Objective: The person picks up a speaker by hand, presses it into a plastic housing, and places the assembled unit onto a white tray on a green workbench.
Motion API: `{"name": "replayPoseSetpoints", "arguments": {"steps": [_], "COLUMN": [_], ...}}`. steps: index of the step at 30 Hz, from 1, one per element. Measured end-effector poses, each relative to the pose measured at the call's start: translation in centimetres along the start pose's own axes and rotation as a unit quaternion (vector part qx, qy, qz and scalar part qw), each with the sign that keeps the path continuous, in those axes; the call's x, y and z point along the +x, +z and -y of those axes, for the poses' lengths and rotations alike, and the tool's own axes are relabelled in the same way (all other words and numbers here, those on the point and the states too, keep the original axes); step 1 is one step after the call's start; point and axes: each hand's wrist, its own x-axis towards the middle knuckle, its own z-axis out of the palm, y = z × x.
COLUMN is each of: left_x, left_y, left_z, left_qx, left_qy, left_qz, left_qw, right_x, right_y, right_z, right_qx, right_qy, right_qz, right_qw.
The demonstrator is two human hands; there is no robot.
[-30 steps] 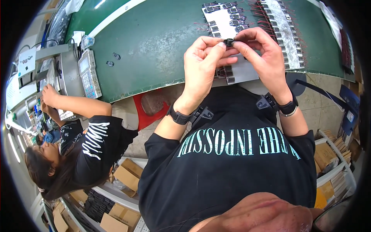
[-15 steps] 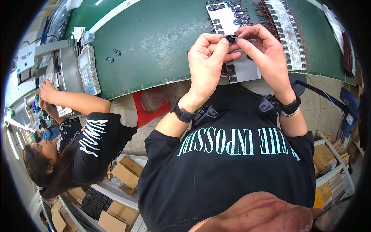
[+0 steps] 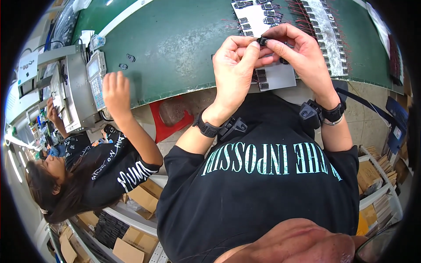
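Note:
Between my fingertips is a small black plastic part (image 3: 262, 41), mostly covered by the fingers. My left hand (image 3: 239, 57) pinches it from the left, thumb on top. From the right, my right hand (image 3: 299, 52) grips it between thumb and forefinger. Under and behind my hands lies a white board (image 3: 256, 19) with rows of small black parts with thin red wires. Farther right, a grey strip (image 3: 329, 37) carries more such black pieces along both its edges.
The green worktable (image 3: 175, 48) spreads ahead, with two loose black parts (image 3: 130, 58) on its left. A co-worker's hand (image 3: 116, 94) is raised beside a machine with a keypad (image 3: 97, 79). A red stool (image 3: 173, 120) stands below the table edge; cardboard boxes (image 3: 142, 197) fill shelves behind.
The co-worker's near arm has swung right, away from the machine toward the table edge. My hands stay together on the black part; my right wrist has turned slightly and shifted right.

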Motion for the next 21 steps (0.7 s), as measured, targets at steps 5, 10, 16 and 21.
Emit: {"name": "replayPoseSetpoints", "arguments": {"steps": [5, 10, 16, 21], "left_x": [0.2, 0.8, 0.2, 0.2], "left_y": [-0.1, -0.1, -0.3, -0.1], "left_z": [-0.6, -1.7, -0.1, -0.2], "left_qx": [0.018, 0.035, 0.029, 0.026], "left_qy": [-0.002, -0.037, -0.033, -0.034], "left_qz": [0.012, 0.044, 0.047, 0.052], "left_qw": [1.000, 0.998, 0.998, 0.998], "right_x": [0.7, 0.4, -1.8, -2.1], "right_y": [-0.7, -0.9, 0.2, -0.1], "right_z": [1.0, 1.5, -0.4, 0.1], "right_qx": [-0.031, -0.070, -0.130, -0.175], "right_qy": [0.032, 0.009, -0.124, -0.123], "right_qz": [0.025, 0.032, -0.082, -0.067], "right_qw": [0.999, 0.997, 0.980, 0.975]}}
